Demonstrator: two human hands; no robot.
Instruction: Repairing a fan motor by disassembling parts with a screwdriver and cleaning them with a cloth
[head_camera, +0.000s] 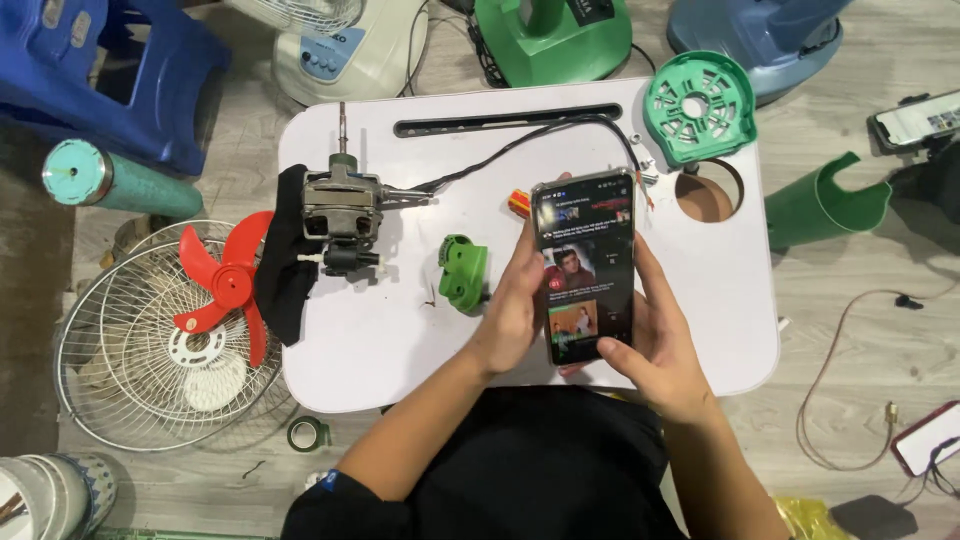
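Head view is showing both hands holding a smartphone (585, 265) above a white lap table (420, 350). Left hand (515, 300) is gripping its left edge, fingers curled behind; right hand (655, 335) is cupping the right edge and bottom. Just left of the left hand a small green plastic part (463, 272) is lying, and farther left a fan motor (340, 215). Beyond the right hand a green motor cover (700, 108) is sitting.

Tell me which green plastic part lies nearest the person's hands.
The small green bracket beside the left hand; the round vented cover sits at the table's far corner.
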